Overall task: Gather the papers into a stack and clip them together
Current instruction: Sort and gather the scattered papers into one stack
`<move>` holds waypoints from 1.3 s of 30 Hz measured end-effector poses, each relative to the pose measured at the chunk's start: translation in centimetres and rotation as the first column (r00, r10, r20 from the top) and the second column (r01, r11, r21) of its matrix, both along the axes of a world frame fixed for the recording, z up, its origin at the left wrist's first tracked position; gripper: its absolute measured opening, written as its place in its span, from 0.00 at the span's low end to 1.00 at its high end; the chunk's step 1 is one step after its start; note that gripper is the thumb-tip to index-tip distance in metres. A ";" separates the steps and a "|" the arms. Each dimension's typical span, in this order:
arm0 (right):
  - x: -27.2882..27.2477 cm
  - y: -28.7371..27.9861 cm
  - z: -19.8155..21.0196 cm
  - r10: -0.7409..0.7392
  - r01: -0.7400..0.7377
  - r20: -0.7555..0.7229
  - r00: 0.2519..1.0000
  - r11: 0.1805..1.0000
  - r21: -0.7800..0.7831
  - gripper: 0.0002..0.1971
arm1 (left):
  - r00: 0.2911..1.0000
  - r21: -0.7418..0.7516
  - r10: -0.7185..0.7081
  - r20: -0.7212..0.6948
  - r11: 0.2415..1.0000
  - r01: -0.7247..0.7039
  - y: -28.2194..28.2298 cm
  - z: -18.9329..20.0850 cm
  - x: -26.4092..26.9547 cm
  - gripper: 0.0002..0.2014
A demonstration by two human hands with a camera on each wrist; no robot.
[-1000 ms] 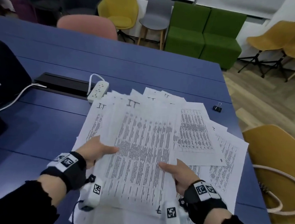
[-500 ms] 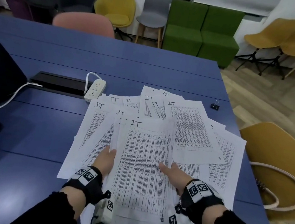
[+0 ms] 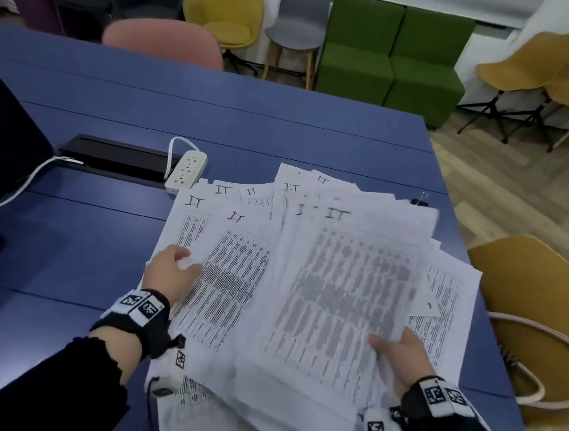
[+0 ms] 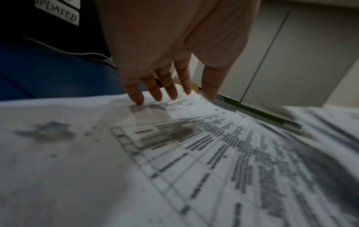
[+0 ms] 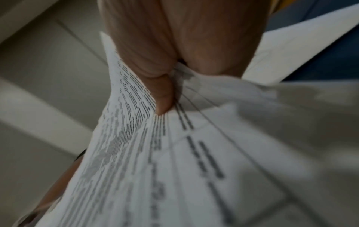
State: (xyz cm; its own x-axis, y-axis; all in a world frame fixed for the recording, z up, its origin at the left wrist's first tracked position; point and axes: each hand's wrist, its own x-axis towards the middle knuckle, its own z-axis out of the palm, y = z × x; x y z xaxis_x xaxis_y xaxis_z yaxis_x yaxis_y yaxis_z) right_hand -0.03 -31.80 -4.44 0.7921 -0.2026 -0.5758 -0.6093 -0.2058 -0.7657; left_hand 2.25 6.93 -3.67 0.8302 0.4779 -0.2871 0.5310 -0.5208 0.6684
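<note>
My right grip [image 3: 398, 354] is clamped on a bunch of papers [image 3: 338, 288], thumb [image 5: 163, 95] on top and the other fingers hidden beneath, at the bunch's near right corner. That bunch is lifted and tilted off the rest of the spread, its print blurred in the head view. My left grip [image 3: 169, 272] is apart, fingers [image 4: 136, 95] straight, tips pressing down on a flat sheet [image 3: 226, 272] left of the lifted bunch; nothing is curled round that sheet.

The papers lie fanned and overlapping on the blue worktop [image 3: 102, 233], several marked "IT" at the top, some poking out beyond the lifted bunch on its far side and right side. A small black clip [image 3: 421, 200] sits on the worktop just beyond the papers' far right corner, apart from both grips. A white power strip [image 3: 186, 171] lies at the papers' far left corner, beside a black slot [image 3: 116, 157] in the worktop. A mustard chair [image 3: 536, 306] stands right of the papers, off the worktop's edge
</note>
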 end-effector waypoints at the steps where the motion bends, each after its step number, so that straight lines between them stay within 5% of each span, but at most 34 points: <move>1: 0.1 -1.1 -0.7 -0.048 0.047 -0.022 0.999 0.999 -0.002 0.18 | 0.998 0.079 -0.021 -0.058 0.997 0.026 0.5 -0.4 0.2 0.26; 3: 0.0 -2.2 -1.1 -0.107 0.106 -0.077 0.991 0.994 -0.019 0.18 | 0.987 0.169 -0.054 -0.149 0.982 0.079 0.7 -0.6 0.4 0.35; 5: -0.4 -1.9 -0.3 -0.105 0.099 -0.103 0.989 0.993 -0.063 0.09 | 0.979 0.135 -0.074 -0.191 0.986 0.101 0.1 -0.7 0.4 0.38; 10: -0.4 -0.2 0.1 -0.034 0.020 -0.110 0.993 0.992 -0.127 0.10 | 0.970 0.017 -0.098 -0.222 0.994 0.104 -1.3 -1.1 0.7 0.33; 16: 0.7 2.9 -0.3 0.073 -0.087 -0.086 0.994 0.981 -0.173 0.13 | 0.980 -0.179 -0.124 -0.154 0.979 0.095 -1.0 -1.3 0.6 0.12; 24: 2.0 8.9 0.4 0.159 -0.161 -0.044 0.986 0.986 -0.039 0.11 | 0.994 -0.374 -0.082 -0.070 0.926 0.050 -0.9 -1.5 -0.8 0.23; 28: 2.5 11.4 1.1 0.237 -0.242 -0.065 0.969 0.966 -0.086 0.17 | 0.996 -0.472 0.041 -0.081 0.879 -0.074 -1.2 -1.4 -0.6 0.26; 33: 2.5 12.9 2.8 0.299 -0.316 -0.122 0.946 0.936 -0.154 0.33 | 0.990 -0.388 -0.068 -0.121 0.921 0.016 1.0 -1.8 -0.5 0.13; 36: 2.3 13.3 3.5 0.322 -0.339 -0.122 0.939 0.926 -0.166 0.34 | 0.990 -0.490 -0.051 -0.133 0.871 -0.021 1.8 -1.8 -0.5 0.15; 39: 2.0 14.0 3.7 0.364 -0.375 -0.093 0.927 0.913 -0.161 0.29 | 0.981 -0.709 0.095 -0.171 0.680 -0.189 1.7 -1.4 -0.7 0.17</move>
